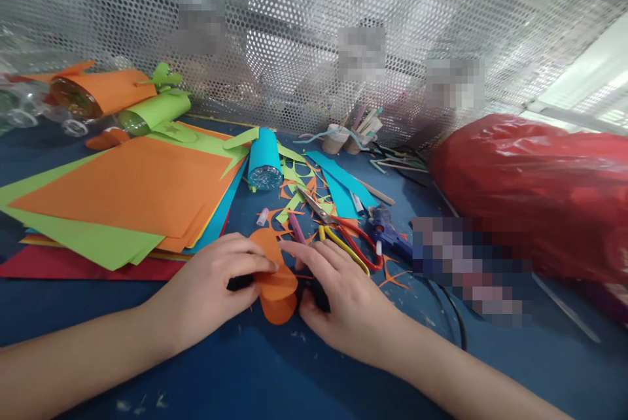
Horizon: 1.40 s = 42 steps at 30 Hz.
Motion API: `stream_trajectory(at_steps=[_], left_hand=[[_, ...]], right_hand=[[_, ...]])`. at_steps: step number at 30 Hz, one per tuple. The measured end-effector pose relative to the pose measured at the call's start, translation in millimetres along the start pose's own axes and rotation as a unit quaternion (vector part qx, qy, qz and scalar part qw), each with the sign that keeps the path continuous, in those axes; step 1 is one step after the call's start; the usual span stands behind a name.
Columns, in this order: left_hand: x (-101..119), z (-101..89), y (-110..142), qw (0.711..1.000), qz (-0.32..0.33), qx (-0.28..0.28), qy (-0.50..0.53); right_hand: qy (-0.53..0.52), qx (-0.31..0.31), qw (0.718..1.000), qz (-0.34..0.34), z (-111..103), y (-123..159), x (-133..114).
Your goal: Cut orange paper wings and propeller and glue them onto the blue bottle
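Note:
My left hand is closed on an orange paper cutout with rounded lobes, its fingertips and thumb pinching the left side. My right hand is at the cutout's right side, fingers curled and the index fingertip against the paper; the thumb's contact is partly hidden. Just beyond the hands lie a purple marker and its pale pink cap. Red-handled scissors rest open-bladed near my right hand, overlapping a yellow-handled pair.
Coloured paper sheets are stacked left. A blue paper-wrapped bottle piece stands behind paper scraps. A blue glue gun with a cable lies right, before a red plastic bag. Orange and green wrapped bottles lie back left.

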<state>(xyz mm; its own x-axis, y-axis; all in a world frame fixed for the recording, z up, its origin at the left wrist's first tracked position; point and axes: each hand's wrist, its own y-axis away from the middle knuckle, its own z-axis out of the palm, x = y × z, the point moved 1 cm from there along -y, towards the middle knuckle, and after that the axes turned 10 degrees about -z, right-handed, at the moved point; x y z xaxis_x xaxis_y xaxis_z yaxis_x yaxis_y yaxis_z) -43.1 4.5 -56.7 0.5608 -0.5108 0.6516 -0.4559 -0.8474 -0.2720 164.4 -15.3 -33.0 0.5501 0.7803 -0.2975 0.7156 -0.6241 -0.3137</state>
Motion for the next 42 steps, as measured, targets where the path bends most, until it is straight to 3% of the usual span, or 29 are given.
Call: stream_trajectory(at_steps=[4, 10, 14, 18, 21, 24, 27, 29, 31, 36, 42], left_hand=[[3, -0.6, 3, 0.998, 0.043, 0.04, -0.011], [10, -8.2, 5, 0.994, 0.036, 0.097, -0.021], [17, -12.5, 8, 0.993, 0.065, 0.096, -0.006], [21, -11.7, 14, 0.993, 0.097, 0.068, -0.024], [18, -8.3, 15, 0.993, 0.051, 0.101, -0.013], [12, -3.5, 13, 0.983, -0.033, 0.167, 0.074], [9, 2.3, 9, 0.961, -0.124, 0.078, 0.233], [9, 4.5, 7, 0.927, -0.181, -0.01, 0.328], [11, 4.5, 6, 0.896, -0.209, -0.054, 0.387], [14, 2.9, 4, 0.861, -0.248, -0.062, 0.44], [13, 1.8, 1, 0.85, -0.256, -0.068, 0.456]], right_hand=[[-0.043, 0.007, 0.999, -0.001, -8, 0, -2], [-0.137, 0.064, 0.984, 0.094, -5, 1, 0], [-0.245, 0.128, 0.96, 0.055, 1, 2, 0], [-0.234, 0.173, 0.956, 0.024, -3, 1, -1], [-0.203, 0.164, 0.965, 0.036, -6, 0, -2], [-0.22, 0.182, 0.956, 0.06, -7, -1, -1], [-0.298, 0.201, 0.928, 0.1, -3, -2, 2], [-0.363, 0.211, 0.899, 0.129, 0, -3, 5], [-0.421, 0.21, 0.868, 0.161, 3, -4, 8], [-0.521, 0.179, 0.799, 0.242, 9, -5, 13], [-0.537, 0.171, 0.785, 0.259, 9, -5, 16]])
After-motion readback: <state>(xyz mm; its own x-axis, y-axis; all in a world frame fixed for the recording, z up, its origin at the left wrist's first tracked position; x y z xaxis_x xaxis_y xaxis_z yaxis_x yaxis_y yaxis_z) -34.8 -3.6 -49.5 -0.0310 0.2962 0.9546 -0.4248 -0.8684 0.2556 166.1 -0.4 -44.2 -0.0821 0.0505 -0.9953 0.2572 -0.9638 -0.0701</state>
